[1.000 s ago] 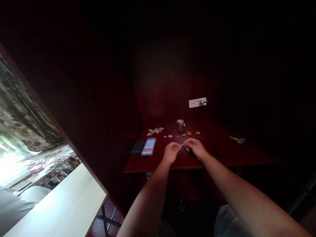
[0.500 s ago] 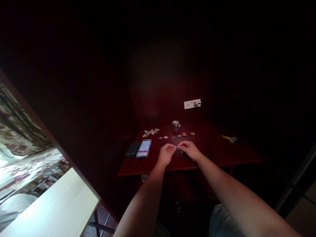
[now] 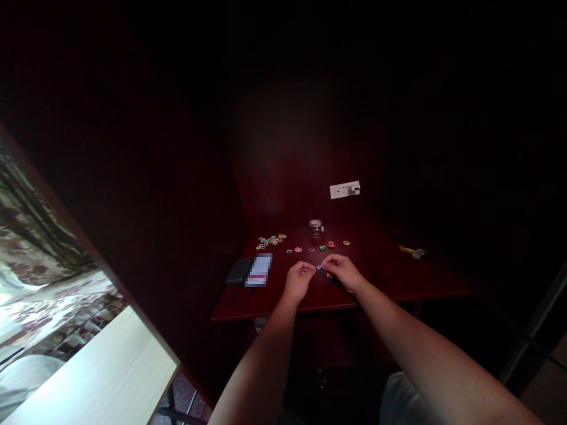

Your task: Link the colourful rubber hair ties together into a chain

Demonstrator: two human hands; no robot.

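Between my two hands is a small purple hair tie (image 3: 319,267), just above the front part of the dark red desk (image 3: 376,280). My right hand (image 3: 344,273) pinches it at thumb and fingertips. From the other side my left hand (image 3: 299,282) is closed in a pinch at its edge. Just beyond my fingers, hair ties sit in a loose row: a blue one (image 3: 289,251), pink ones (image 3: 298,249), a purple one (image 3: 311,249), green ones (image 3: 322,248), orange-red ones (image 3: 331,244) and a yellow one (image 3: 346,242).
A mixed pile of hair ties (image 3: 271,241) lies at the back left. Behind the row stands a clear jar (image 3: 316,229). A phone (image 3: 259,270) and a black case-like block (image 3: 238,272) lie left; a yellow-ended cable (image 3: 407,249) lies right. A socket (image 3: 345,189) is on the back wall.
The purple hair tie shows more between my fingertips, and my hands are slightly farther apart. The whole view has shifted a little, with the desk lower in the picture.
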